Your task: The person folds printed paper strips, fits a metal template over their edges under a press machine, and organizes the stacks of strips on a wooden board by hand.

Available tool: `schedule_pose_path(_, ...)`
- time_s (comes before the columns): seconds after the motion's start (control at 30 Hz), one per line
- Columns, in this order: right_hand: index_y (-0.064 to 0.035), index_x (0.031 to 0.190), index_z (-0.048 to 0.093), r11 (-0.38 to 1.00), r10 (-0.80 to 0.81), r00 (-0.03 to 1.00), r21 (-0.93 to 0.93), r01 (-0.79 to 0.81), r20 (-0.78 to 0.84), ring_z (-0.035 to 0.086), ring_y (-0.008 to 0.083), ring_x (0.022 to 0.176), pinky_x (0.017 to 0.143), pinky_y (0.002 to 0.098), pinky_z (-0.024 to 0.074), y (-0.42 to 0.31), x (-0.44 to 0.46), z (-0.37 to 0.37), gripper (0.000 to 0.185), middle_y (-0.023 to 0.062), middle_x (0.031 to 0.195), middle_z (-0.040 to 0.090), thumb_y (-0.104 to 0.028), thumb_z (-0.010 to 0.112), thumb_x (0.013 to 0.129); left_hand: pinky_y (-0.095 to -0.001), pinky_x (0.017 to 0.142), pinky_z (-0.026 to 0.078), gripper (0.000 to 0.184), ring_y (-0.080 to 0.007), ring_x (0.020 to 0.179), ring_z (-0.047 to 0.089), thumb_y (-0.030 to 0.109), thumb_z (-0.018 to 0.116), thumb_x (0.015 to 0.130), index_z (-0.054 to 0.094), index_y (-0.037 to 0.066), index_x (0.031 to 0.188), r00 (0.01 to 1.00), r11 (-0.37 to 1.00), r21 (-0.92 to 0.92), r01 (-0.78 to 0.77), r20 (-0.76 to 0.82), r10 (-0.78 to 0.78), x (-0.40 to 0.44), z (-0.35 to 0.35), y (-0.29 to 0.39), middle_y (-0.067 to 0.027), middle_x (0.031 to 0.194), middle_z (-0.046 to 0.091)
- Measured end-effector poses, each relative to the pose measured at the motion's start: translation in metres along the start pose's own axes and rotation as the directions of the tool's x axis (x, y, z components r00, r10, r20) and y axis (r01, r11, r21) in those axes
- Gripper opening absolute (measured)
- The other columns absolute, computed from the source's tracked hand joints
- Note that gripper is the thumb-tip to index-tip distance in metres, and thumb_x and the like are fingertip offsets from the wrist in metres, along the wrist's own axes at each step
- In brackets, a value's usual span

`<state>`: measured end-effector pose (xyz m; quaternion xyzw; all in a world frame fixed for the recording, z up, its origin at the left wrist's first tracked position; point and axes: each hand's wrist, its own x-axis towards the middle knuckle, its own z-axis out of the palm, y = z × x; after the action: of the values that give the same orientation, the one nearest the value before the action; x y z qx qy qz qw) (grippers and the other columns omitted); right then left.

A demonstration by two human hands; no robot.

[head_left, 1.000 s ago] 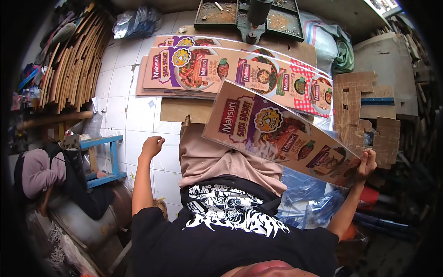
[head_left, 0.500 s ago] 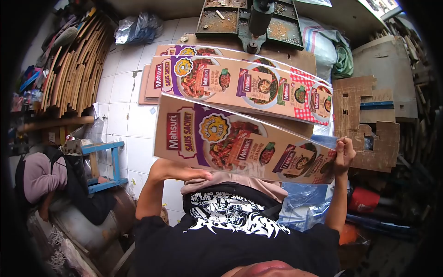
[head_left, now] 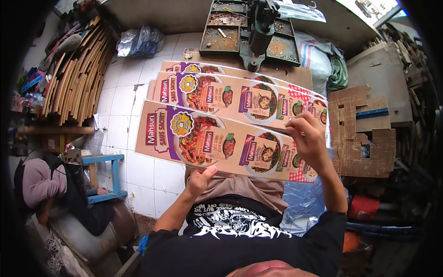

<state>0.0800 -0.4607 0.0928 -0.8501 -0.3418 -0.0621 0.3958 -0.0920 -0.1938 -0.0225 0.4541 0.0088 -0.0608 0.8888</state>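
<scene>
A long printed panel (head_left: 157, 157) marked "Mahsuri Saus Sachet" lies tilted over my lap, its left end nearest the floor tiles. My left hand (head_left: 199, 179) grips its lower edge, thumb on the printed face and fingers hidden underneath. Over the panel's upper edge, toward its right end, my right hand (head_left: 308, 136) is closed in a pinch; whatever is between its fingertips is too small to make out. Just beyond lies a stack of matching panels (head_left: 240, 92), partly covered by the one in my hand.
Behind the stack stands a dark metal press (head_left: 262, 39) with compartment trays (head_left: 220, 40) of small bits. Cut brown boards (head_left: 346, 106) lie at the right, white sacks (head_left: 311, 55) behind them. At left are a blue frame (head_left: 115, 177) and leaning wooden strips (head_left: 78, 74).
The held panel has shifted left and lies flatter. My right hand has left its right end and moved inward to the upper edge. My left hand now grips the lower edge.
</scene>
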Motion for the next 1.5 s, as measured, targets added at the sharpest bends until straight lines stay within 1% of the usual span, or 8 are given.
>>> schedule_pose_path(0.13,-0.0009,0.09,0.069,0.966,-0.033,0.979,0.257,-0.021,0.202,0.064,0.0192,0.065,0.059,0.0315,0.0499,-0.019,0.062,0.05,0.012,0.0096,0.076,0.064,-0.008,0.075,0.083,-0.0444,0.088,0.059,0.04,-0.0353,0.102,0.067,0.006,0.042,0.097,0.043,-0.016,0.13,0.999,1.0,0.021,0.009,-0.039,-0.008,-0.007,0.0,-0.009,-0.0268,0.119,0.061)
schedule_pose_path(0.27,0.0009,0.09,0.071,0.852,0.284,0.893,0.336,-0.403,0.35,0.058,0.0055,0.058,0.053,0.0229,0.0454,-0.012,0.136,0.114,0.018,0.0036,0.068,0.067,-0.017,0.073,0.088,-0.0419,0.086,0.059,0.038,-0.0343,0.098,0.068,0.005,0.044,0.096,0.044,-0.015,0.129,1.0,0.999,-0.031,0.023,-0.012,-0.023,-0.018,-0.001,-0.015,-0.0259,0.116,0.062)
schedule_pose_path(0.5,0.0054,0.104,0.065,0.472,0.569,0.806,0.738,-0.483,0.164,0.067,0.0173,0.074,0.062,0.0266,0.0553,0.062,0.255,0.191,0.02,0.0111,0.091,0.067,-0.012,0.064,0.093,-0.0369,0.088,0.058,0.039,-0.0299,0.097,0.069,0.008,0.046,0.097,0.045,-0.012,0.131,0.987,0.994,-0.025,0.107,-0.121,-0.109,-0.031,0.007,-0.01,-0.0221,0.116,0.062)
schedule_pose_path(0.97,0.012,0.13,0.049,0.652,0.416,0.849,0.543,-0.529,0.327,0.065,0.0197,0.094,0.081,0.0331,0.0544,0.075,0.26,0.168,0.045,0.0149,0.11,0.063,-0.016,0.059,0.096,-0.0478,0.084,0.061,0.05,-0.038,0.1,0.067,0.006,0.047,0.092,0.032,-0.013,0.136,0.985,0.986,-0.065,0.156,-0.07,-0.161,-0.023,-0.011,-0.016,-0.0302,0.122,0.057)
schedule_pose_path(1.03,0.0076,0.124,0.056,0.909,0.141,0.977,0.369,-0.193,0.163,0.064,0.0163,0.09,0.08,0.031,0.0536,0.068,0.244,0.168,0.037,0.0121,0.103,0.066,-0.019,0.056,0.098,-0.048,0.084,0.061,0.051,-0.0384,0.099,0.067,0.006,0.048,0.092,0.032,-0.013,0.136,0.988,0.987,-0.08,0.14,-0.055,-0.145,-0.024,-0.008,-0.01,-0.0306,0.122,0.057)
schedule_pose_path(1.1,0.003,0.122,0.059,0.906,0.059,0.932,0.373,-0.201,0.359,0.064,0.014,0.087,0.078,0.03,0.0527,0.043,0.196,0.135,0.033,0.0091,0.098,0.068,-0.021,0.053,0.101,-0.0487,0.084,0.06,0.053,-0.0397,0.093,0.068,0.008,0.05,0.09,0.034,-0.013,0.135,0.996,0.99,-0.117,0.079,-0.039,-0.084,-0.02,-0.002,-0.003,-0.031,0.122,0.057)
schedule_pose_path(1.27,0.0013,0.117,0.058,0.855,0.144,0.664,0.246,-0.457,0.734,0.064,0.0167,0.088,0.079,0.0327,0.0518,-0.01,0.072,0.053,0.038,0.0113,0.096,0.066,-0.032,0.045,0.104,-0.0454,0.087,0.056,0.047,-0.0361,0.1,0.066,0.01,0.046,0.093,0.04,-0.018,0.131,0.997,0.981,-0.184,0.061,0.055,-0.051,-0.014,0.003,0.013,-0.0305,0.122,0.058)
schedule_pose_path(1.5,0.0028,0.121,0.052,0.744,0.338,0.822,0.405,-0.532,0.459,0.066,0.0182,0.091,0.081,0.0335,0.0529,0.014,-0.022,0.033,0.026,0.0151,0.099,0.067,-0.004,0.055,0.095,-0.041,0.091,0.051,0.052,-0.0309,0.095,0.066,0.039,0.041,0.103,0.055,-0.008,0.122,0.902,0.934,0.014,0.356,0.256,-0.347,0.02,-0.003,-0.013,-0.0198,0.104,0.066)
